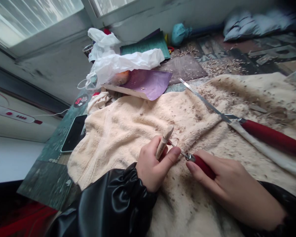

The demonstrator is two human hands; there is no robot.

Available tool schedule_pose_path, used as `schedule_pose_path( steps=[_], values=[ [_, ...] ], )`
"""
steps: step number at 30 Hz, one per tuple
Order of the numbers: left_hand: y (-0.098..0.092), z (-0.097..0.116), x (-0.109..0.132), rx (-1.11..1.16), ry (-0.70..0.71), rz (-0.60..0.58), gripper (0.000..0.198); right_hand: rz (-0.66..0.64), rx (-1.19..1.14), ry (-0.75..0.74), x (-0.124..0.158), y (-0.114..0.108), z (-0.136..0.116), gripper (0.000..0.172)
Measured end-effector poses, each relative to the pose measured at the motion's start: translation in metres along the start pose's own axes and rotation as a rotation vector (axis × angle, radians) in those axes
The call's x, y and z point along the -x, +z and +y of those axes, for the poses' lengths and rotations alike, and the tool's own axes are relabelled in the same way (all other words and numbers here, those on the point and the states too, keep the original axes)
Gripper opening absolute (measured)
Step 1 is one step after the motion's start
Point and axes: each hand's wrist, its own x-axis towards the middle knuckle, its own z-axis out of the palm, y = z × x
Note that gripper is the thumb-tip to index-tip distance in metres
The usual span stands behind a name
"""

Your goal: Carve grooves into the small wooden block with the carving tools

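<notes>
My left hand (pixel 154 164) is closed around a small pale wooden piece (pixel 164 141), its carved tip poking up above my fingers. My right hand (pixel 227 184) grips a red-handled carving tool (pixel 202 164). The tool's thin metal blade (pixel 179 149) reaches the wood beside my left thumb. Both hands rest over a cream fleece cloth (pixel 143 121) littered with wood shavings. A black glossy sleeve covers my left forearm.
A long saw-like blade with a red handle (pixel 268 135) lies on the cloth at right. A phone (pixel 74 133) lies at the table's left edge. Purple paper (pixel 150 82), white plastic bags (pixel 118 62), a green mat and a teal object sit behind, under a window.
</notes>
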Motion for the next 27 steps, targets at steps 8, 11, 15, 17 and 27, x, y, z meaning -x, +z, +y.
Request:
schedule_pose_path(
  steps=[8, 11, 15, 17, 27],
  values=[
    [0.001, -0.004, 0.001, 0.021, 0.010, -0.004, 0.028, 0.056, 0.083, -0.045, 0.002, 0.002, 0.002, 0.042],
    [0.001, -0.003, 0.001, 0.053, 0.005, -0.015, 0.028, 0.108, 0.185, -0.095, 0.002, 0.002, 0.004, 0.042],
    [0.000, -0.003, 0.001, 0.114, -0.017, -0.034, 0.029, 0.173, 0.290, -0.157, 0.003, 0.001, 0.007, 0.041],
    [0.000, -0.003, 0.001, 0.151, -0.041, -0.052, 0.031, 0.196, 0.318, -0.180, 0.003, 0.000, 0.007, 0.041],
    [0.001, -0.010, 0.000, 0.172, -0.172, -0.123, 0.039, 0.258, 0.426, -0.134, 0.003, 0.000, 0.006, 0.045]
  ],
)
